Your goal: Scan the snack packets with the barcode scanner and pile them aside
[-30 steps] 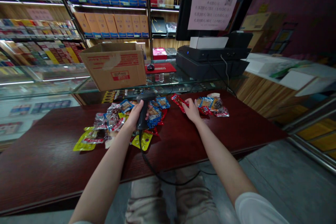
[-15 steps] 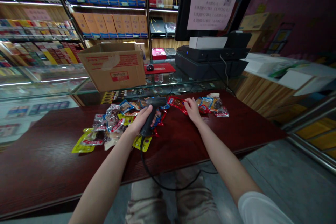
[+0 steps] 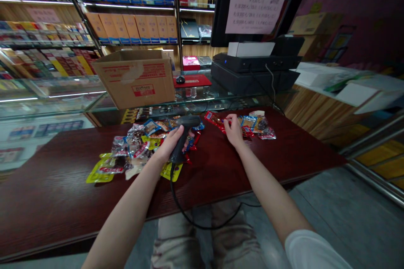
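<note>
My left hand (image 3: pixel 173 145) is wrapped round the handle of a black barcode scanner (image 3: pixel 177 148), which is held over a pile of snack packets (image 3: pixel 134 145). The scanner's head points right, and its cable (image 3: pixel 183 214) hangs past the table edge. With curled fingers, my right hand (image 3: pixel 233 129) grips the right end of a red snack packet (image 3: pixel 215 120); the fingertips are partly hidden. Just beyond that hand lies a smaller group of packets (image 3: pixel 252 122), some clear, some red and blue. Yellow packets (image 3: pixel 100 172) show at the pile's left end.
The dark red wooden table (image 3: pixel 202 180) meets a glass counter. On the counter stand an open cardboard box (image 3: pixel 135 80), a black mouse (image 3: pixel 180 80) on a red mat (image 3: pixel 195 80), and a till (image 3: pixel 252 75) below a monitor bearing a paper notice (image 3: pixel 257 4). Stocked shelves rise behind.
My right hand has shifted slightly to the right and its fingers are more curled. The red packet has moved a little right with it. My left hand and the scanner stay almost in place.
</note>
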The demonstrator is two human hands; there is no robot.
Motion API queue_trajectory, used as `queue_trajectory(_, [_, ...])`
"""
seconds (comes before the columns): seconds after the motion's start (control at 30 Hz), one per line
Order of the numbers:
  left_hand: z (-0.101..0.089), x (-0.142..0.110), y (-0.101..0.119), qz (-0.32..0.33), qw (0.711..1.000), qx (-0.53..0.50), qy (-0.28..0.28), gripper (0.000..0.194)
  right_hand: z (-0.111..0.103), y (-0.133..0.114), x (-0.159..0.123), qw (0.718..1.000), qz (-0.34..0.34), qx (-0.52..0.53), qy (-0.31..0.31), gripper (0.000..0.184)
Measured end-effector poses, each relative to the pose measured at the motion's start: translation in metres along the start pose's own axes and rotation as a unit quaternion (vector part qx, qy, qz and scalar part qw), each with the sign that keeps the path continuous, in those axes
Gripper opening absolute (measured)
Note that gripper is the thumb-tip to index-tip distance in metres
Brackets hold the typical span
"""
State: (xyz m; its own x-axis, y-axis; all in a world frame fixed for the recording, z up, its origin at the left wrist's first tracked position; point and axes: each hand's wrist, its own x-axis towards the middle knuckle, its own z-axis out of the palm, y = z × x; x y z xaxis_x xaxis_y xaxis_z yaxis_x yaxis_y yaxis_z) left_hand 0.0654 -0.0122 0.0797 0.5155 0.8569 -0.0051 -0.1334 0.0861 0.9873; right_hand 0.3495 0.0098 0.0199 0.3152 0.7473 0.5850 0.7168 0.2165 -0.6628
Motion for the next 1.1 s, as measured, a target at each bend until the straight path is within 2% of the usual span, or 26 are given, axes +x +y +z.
queue_trajectory(0.07, [-0.004, 0.001, 0.002, 0.001, 1.0, -0.021, 0.016, 0.066, -0.006, 0.013, 0.005, 0.996, 0.042, -0.061, 0.039, 0.014])
queue_trajectory(0.17, [-0.012, 0.004, 0.004, 0.008, 0.997, -0.061, 0.049, 0.065, -0.014, 0.032, 0.012, 0.983, 0.093, -0.148, 0.053, 0.012])
queue_trajectory(0.3, [-0.025, 0.006, 0.006, 0.013, 0.992, -0.097, 0.075, 0.062, -0.023, 0.045, 0.016, 0.965, 0.146, -0.193, 0.098, 0.021])
queue_trajectory(0.37, [-0.03, 0.005, 0.008, 0.014, 0.991, -0.104, 0.079, 0.061, -0.026, 0.043, 0.016, 0.965, 0.127, -0.194, 0.12, 0.027])
queue_trajectory(0.43, [-0.034, 0.005, 0.011, 0.015, 0.99, -0.109, 0.084, 0.061, -0.025, 0.035, 0.014, 0.975, 0.07, -0.176, 0.118, 0.03])
queue_trajectory(0.5, [-0.036, 0.004, 0.012, 0.017, 0.989, -0.113, 0.091, 0.061, -0.016, 0.024, 0.012, 0.986, 0.009, -0.147, 0.078, 0.029])
queue_trajectory(0.57, [-0.037, 0.004, 0.013, 0.017, 0.989, -0.114, 0.093, 0.062, 0.003, 0.011, 0.011, 0.992, -0.023, -0.123, -0.003, 0.028])
queue_trajectory(0.63, [-0.037, 0.005, 0.013, 0.015, 0.989, -0.114, 0.089, 0.061, 0.028, -0.002, 0.013, 0.987, -0.016, -0.126, -0.095, 0.035])
queue_trajectory(0.7, [-0.039, 0.005, 0.012, 0.014, 0.99, -0.113, 0.08, 0.061, 0.053, -0.013, 0.017, 0.975, 0.019, -0.155, -0.161, 0.044])
queue_trajectory(0.83, [-0.043, 0.008, 0.008, 0.031, 0.991, -0.1, 0.082, 0.062, 0.086, -0.027, 0.025, 0.958, 0.037, -0.193, -0.209, 0.049])
queue_trajectory(0.93, [-0.046, 0.011, 0.005, 0.038, 0.99, -0.095, 0.095, 0.064, 0.088, -0.03, 0.027, 0.952, 0.081, -0.193, -0.222, 0.041])
queue_trajectory(1.1, [-0.044, 0.014, 0.0, 0.042, 0.988, -0.115, 0.093, 0.061, 0.068, -0.024, 0.021, 0.961, 0.116, -0.12, -0.221, 0.023])
